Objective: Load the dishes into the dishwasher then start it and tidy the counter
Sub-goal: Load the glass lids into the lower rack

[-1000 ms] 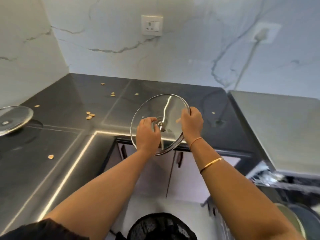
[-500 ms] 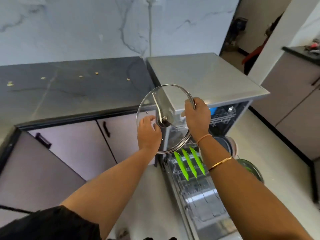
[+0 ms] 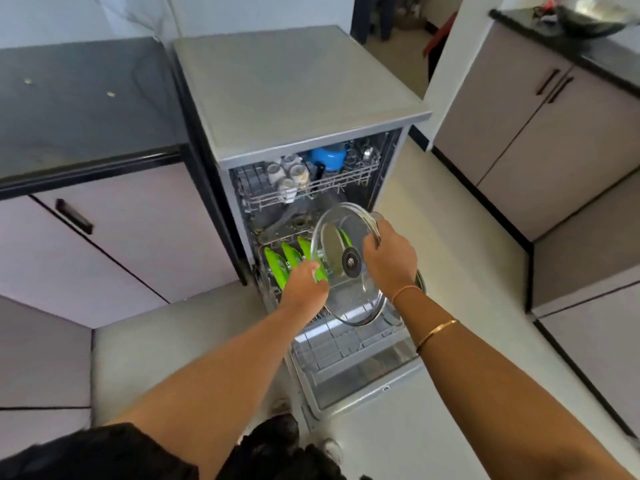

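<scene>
A dark counter (image 3: 86, 109) fills the far left, with a few pale crumbs (image 3: 110, 94) scattered on it. Pale cabinet doors (image 3: 131, 244) sit below it, one with a black handle (image 3: 73, 216).

Just right of the counter stands the dishwasher (image 3: 294, 91), grey on top, with its door (image 3: 367, 386) dropped flat toward the person. The upper rack (image 3: 349, 174) is partly pulled out and holds several white cups (image 3: 291, 174) lying on their sides and a blue container (image 3: 327, 155) behind them. The lower rack (image 3: 332, 337) is drawn out over the door. Green plates (image 3: 277, 265) stand on edge in a row along its left side.

The left hand (image 3: 304, 284) reaches down beside those plates, at the left rim of the glass lid (image 3: 353, 299). Its fingertips are hidden between the plates and the lid, so I cannot tell if it is gripping anything.

The lid hangs tilted above the middle of the lower rack, its black centre knob (image 3: 351, 260) showing through the glass. The right hand (image 3: 389, 261) grips the lid's upper right rim, fingers curled over the edge. That arm wears a thin orange thread at the wrist and a gold bangle (image 3: 436, 332) further up.

More pale cabinets (image 3: 536, 133) stand on the far right under another dark counter (image 3: 602, 53), where a blurred dark pan (image 3: 588, 20) rests
</scene>
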Available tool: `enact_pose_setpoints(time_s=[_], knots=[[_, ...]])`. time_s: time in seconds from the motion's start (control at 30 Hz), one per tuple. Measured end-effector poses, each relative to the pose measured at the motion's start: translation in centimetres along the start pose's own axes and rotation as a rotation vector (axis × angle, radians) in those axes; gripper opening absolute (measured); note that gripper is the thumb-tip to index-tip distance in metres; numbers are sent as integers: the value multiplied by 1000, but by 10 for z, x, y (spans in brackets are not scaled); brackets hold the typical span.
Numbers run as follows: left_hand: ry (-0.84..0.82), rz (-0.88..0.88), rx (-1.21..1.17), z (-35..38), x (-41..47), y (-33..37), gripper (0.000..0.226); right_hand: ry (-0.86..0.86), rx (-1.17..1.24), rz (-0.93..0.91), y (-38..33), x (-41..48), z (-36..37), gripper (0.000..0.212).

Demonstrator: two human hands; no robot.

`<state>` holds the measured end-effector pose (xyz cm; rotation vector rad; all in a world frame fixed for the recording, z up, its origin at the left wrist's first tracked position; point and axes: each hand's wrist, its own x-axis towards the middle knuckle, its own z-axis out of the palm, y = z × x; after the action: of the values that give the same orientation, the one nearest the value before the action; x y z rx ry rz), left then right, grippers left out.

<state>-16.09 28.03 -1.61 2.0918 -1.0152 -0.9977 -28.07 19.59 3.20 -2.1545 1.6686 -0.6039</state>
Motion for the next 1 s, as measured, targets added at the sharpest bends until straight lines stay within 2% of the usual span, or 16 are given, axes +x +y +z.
enact_pose_setpoints(time_s=[0.17, 0.37, 0.47, 0.57, 0.7, 0.9, 1.0], knots=[[-98, 5, 126, 26, 17, -5, 45, -77, -132, 94, 49, 9, 16, 24], [-208, -47, 125, 57, 59, -11, 44, -179, -270, 190, 90, 30, 43, 26], [-250, -67, 95, 80, 82, -18, 44, -239, -308, 190, 107, 44, 66, 28], [-299, -56, 174, 111, 104, -38, 44, -323, -296, 181, 128, 57, 96, 27], [-336, -69, 213, 154, 137, -68, 44, -400, -333, 152, 170, 72, 148, 38], [-327, -111, 226, 203, 171, -104, 46, -424, -371, 116, 225, 76, 196, 30], [-330, -143, 221, 217, 177, -112, 45, -460, -395, 65, 233, 75, 209, 35]])
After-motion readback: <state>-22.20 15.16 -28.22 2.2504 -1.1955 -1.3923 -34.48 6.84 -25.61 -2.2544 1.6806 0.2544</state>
